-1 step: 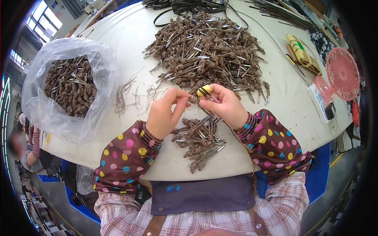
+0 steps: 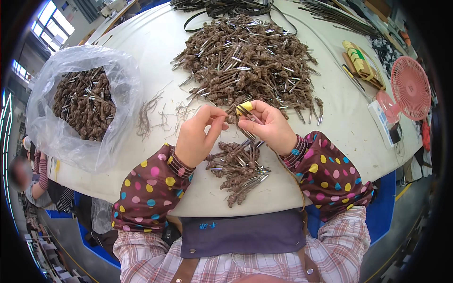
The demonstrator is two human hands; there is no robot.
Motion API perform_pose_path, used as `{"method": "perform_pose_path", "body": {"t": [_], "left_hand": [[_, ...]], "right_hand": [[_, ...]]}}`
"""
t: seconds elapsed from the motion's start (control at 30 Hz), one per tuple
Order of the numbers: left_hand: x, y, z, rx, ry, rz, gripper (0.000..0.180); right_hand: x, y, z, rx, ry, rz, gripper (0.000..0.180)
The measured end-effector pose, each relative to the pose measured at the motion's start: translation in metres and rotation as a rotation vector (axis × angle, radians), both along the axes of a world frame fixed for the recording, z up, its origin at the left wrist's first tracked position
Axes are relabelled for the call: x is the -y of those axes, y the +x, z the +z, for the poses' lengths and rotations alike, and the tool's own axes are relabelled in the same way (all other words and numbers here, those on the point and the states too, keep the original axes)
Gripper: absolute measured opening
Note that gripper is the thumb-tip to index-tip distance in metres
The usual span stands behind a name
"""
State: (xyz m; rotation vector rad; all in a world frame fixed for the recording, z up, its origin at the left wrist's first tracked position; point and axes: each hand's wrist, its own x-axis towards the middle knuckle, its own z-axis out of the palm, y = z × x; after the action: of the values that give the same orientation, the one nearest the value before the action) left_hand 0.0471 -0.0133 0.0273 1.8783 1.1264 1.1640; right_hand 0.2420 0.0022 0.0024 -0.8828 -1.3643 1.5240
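My left hand (image 2: 203, 134) is closed in a pinch on a brown knotted cord (image 2: 231, 119), one with a thick coiled knot. Against the same cord, my right hand (image 2: 270, 126) is closed around a slim dark tool (image 2: 247, 134), its kind partly hidden by the fingers. A yellow wrap (image 2: 244, 108) covers a finger of that hand. Just below both hands lies a small heap of knotted brown cords (image 2: 238, 170) with silver metal tips. Directly beyond them rises a large pile of the same cords (image 2: 245, 66).
A clear plastic bag (image 2: 127, 89) full of knotted cords stands at the left, with loose brown threads (image 2: 150, 115) beside it. To the right are a pink fan (image 2: 410, 87), a white power strip (image 2: 381, 125) and a yellow-banded bundle (image 2: 361, 63). Black straps (image 2: 222, 8) lie at the far edge.
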Motion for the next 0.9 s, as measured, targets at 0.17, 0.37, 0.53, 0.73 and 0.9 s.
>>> {"method": "perform_pose_path", "body": {"t": [0.17, 0.37, 0.53, 0.73, 0.9], "left_hand": [[-0.007, -0.008, -0.002, -0.13, 0.251, 0.038, 0.006], [-0.005, -0.003, 0.0, -0.232, 0.325, 0.037, 0.008], [-0.001, -0.002, 0.002, -0.219, 0.251, 0.028, 0.006], [-0.002, -0.002, 0.001, -0.24, 0.272, 0.023, 0.006], [-0.002, -0.003, 0.0, -0.22, 0.245, 0.004, 0.005]], "right_hand": [[0.005, 0.006, 0.018, 0.601, 0.665, -0.344, 0.04], [0.013, 0.008, 0.032, 0.955, 1.094, -0.379, 0.029], [0.013, 0.004, 0.028, 1.001, 1.198, -0.392, 0.024], [0.015, 0.004, 0.03, 1.091, 1.321, -0.405, 0.02], [0.016, 0.003, 0.033, 1.099, 1.441, -0.45, 0.02]]}}
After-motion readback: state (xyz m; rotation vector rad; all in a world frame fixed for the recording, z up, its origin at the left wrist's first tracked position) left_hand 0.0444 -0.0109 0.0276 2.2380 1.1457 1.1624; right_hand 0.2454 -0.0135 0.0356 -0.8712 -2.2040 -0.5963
